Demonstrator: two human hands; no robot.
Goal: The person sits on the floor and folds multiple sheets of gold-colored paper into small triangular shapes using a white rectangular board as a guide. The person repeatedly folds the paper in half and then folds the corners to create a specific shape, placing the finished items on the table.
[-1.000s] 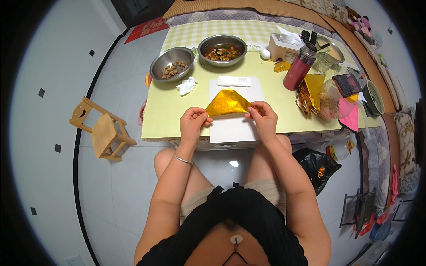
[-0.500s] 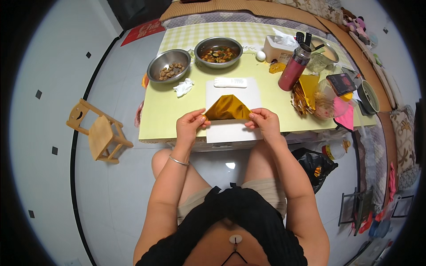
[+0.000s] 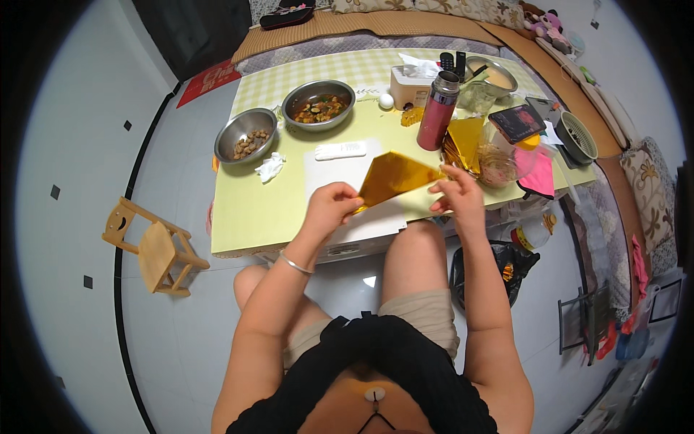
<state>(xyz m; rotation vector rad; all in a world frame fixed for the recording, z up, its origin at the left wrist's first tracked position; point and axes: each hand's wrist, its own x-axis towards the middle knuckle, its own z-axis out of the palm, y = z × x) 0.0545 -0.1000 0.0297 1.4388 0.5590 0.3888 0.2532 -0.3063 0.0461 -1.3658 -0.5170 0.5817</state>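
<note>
A folded sheet of gold foil paper [image 3: 394,179] is held up over the front of the table, its right end higher than its left. My left hand [image 3: 334,208] pinches its lower left corner between thumb and fingers. At the opposite, right corner is my right hand [image 3: 461,197], with its fingertips on the foil and the other fingers loosely curled. Beneath the foil lies a white sheet [image 3: 325,173], partly covered. A white oblong block [image 3: 340,150] rests at the back of that sheet. More gold foil sheets [image 3: 463,143] are stacked just beyond my right hand.
Two steel bowls of food, one [image 3: 318,105] behind the other [image 3: 246,136], stand at the left with a crumpled tissue [image 3: 270,168]. A red thermos [image 3: 438,112], tissue box [image 3: 413,88] and green basket [image 3: 577,137] stand to the right. A black bag [image 3: 495,275] is on the floor.
The foil has tilted, its right end rising, and both hands have shifted to the right. The head view has swung to the right, so the table things appear further left.
</note>
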